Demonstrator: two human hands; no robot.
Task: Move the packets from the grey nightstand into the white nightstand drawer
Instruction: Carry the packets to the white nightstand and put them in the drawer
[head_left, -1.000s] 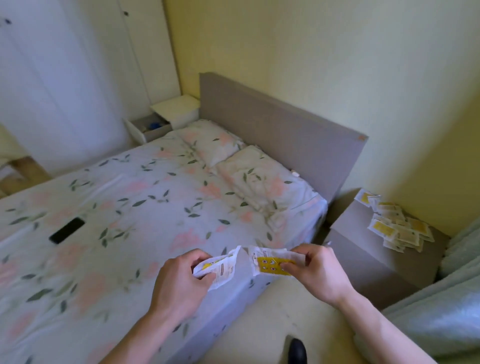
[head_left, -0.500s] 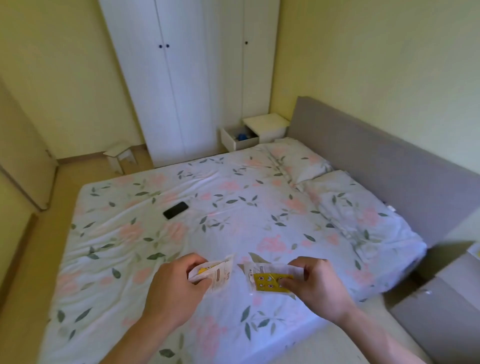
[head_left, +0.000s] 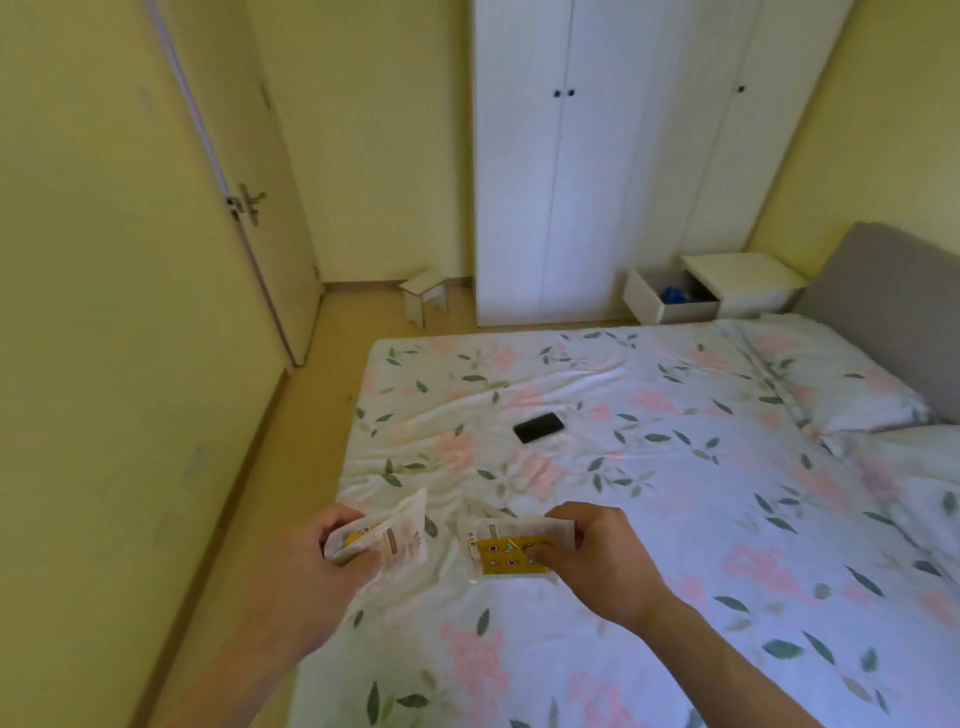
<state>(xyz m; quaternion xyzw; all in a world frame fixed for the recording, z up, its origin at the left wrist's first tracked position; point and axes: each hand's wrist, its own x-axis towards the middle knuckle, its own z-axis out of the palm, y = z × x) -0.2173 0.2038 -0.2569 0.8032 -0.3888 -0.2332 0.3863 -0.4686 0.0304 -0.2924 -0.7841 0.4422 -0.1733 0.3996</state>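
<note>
Packets in both my hands, above the bed

My left hand (head_left: 332, 558) grips folded packets (head_left: 387, 538) — my right hand (head_left: 597, 556) pinches a yellow packet (head_left: 511, 553); white nightstand drawer (head_left: 670, 299) open, upper right.

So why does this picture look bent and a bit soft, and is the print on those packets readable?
Head view: the wide lens bows the cream door and white wardrobe; soft, even daylight, no glare; the print on the yellow-and-white packets is too blurred to read.
</note>
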